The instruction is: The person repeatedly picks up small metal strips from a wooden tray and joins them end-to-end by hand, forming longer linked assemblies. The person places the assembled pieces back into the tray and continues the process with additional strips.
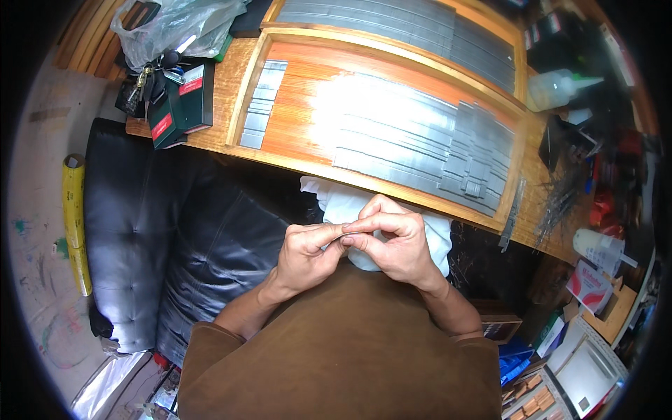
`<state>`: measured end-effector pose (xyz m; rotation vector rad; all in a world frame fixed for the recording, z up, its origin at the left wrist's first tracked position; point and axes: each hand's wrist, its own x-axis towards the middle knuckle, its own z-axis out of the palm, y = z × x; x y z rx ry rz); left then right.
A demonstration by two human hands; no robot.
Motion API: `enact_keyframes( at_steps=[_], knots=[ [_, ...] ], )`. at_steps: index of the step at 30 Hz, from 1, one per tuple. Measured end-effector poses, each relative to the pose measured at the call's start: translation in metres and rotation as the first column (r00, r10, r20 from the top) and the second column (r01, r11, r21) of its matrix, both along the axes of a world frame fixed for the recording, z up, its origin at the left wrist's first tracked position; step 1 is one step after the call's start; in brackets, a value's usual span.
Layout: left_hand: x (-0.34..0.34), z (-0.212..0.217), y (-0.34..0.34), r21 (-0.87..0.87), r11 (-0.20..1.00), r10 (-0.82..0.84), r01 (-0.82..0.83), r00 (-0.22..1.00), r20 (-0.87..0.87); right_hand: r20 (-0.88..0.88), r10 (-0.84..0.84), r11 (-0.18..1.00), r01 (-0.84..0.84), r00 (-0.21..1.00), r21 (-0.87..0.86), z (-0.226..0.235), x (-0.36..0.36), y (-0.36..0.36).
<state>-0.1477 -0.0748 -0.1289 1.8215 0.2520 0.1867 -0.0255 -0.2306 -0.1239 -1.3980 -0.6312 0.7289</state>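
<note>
Close in front of my chest, my left hand (306,256) and my right hand (396,239) meet, both pinching a thin dark strip (339,239) between thumbs and fingers. Most of that strip is covered by the fingertips. Just beyond lies a wood-framed tray (290,163) with an orange wooden bottom. Many flat grey strips (392,158) lie side by side in its right part, some stacked on top of others. A short column of grey pieces (262,105) sits along its left end. Strong glare whitens the tray's middle.
A second framed tray (392,21) of grey strips stands behind. Loose thin strips (553,210) and a squeeze bottle (560,89) are on the bench's right side. Dark green boxes (168,115), keys and a plastic bag (175,31) occupy the left. A black padded seat (203,245) is at my left.
</note>
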Motion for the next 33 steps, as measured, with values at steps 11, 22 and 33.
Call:
enact_keyframes(
  at_steps=[11,22,33],
  knots=[
    [-0.001,-0.011,0.002,0.038,0.999,-0.022,0.017,0.992,0.127,0.073,-0.013,0.999,0.011,0.997,0.031,-0.001,-0.001,0.001],
    [0.004,-0.006,0.003,-0.034,0.998,-0.043,0.045,0.997,0.064,0.125,-0.030,0.999,0.033,0.992,-0.023,0.006,-0.002,-0.002],
    [0.007,-0.005,0.001,-0.078,0.996,-0.043,0.049,0.996,0.078,0.212,-0.100,0.995,0.103,0.972,-0.007,0.011,-0.005,-0.013]
  ],
)
